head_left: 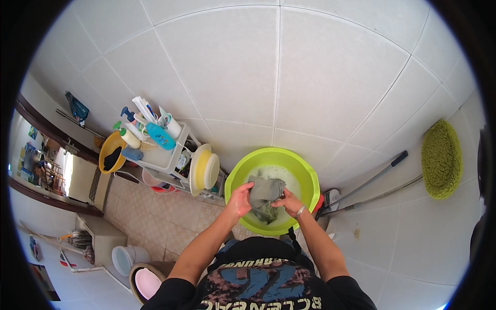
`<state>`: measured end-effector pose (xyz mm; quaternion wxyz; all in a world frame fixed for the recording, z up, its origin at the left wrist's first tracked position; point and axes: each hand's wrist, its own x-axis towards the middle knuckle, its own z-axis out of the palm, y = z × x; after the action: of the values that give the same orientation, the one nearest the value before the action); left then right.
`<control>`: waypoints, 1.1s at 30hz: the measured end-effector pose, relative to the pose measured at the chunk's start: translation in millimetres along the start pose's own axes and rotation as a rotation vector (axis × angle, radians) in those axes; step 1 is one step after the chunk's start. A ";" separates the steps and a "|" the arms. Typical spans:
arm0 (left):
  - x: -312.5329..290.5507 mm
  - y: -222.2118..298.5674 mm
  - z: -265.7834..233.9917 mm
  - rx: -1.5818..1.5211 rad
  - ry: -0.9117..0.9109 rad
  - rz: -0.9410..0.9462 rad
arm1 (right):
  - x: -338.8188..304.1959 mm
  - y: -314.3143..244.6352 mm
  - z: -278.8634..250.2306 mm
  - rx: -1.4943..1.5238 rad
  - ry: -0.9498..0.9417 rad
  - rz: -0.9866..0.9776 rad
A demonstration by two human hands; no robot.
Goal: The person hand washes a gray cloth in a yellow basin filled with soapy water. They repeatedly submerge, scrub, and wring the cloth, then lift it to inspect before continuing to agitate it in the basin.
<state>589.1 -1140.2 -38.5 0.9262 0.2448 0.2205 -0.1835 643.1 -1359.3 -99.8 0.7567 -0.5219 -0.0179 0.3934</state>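
A: Whereabouts of the grey cloth?

B: Bunched inside the lime-green basin, amid foamy water: centre of the dial here. Flanked by the left hand between eight and nine o'clock, by the right hand between three and four.

A: And the fingers?

B: Clamped on the cloth from both sides. No clear view of the tips behind.

A: Best handling?

B: Probably low, within the rim, to catch drips; then rubbing fold against fold, turning to a fresh patch each time. Worth minding the silver band at the right wrist, a possible snag.

A: Surroundings?

B: Between nine and ten, a white cart crowded with bottles, with a yellow-and-cream basin on its near side. Toward eight, a white bucket. Just before three, a fluffy green mop head.

A: Obstacles?

B: At twelve, a tiled wall. Around three, a leaning handle with a dark grip, likely to cramp any wide sweep rightward.
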 end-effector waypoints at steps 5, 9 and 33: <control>-1.2 15.2 16.2 0.054 -0.060 0.104 | -4.2 -4.3 10.5 -0.059 0.170 -0.180; -5.5 29.4 17.5 0.123 -0.079 0.116 | -7.8 -23.9 0.4 -0.141 0.197 -0.214; 13.9 19.7 -73.1 0.099 -0.250 -0.034 | -43.4 -3.6 -8.2 0.404 0.285 -0.192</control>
<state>586.2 -1088.4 -95.3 0.9299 0.2619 0.0981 -0.2389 618.9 -1392.8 -84.0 0.8743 -0.4061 0.1181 0.2380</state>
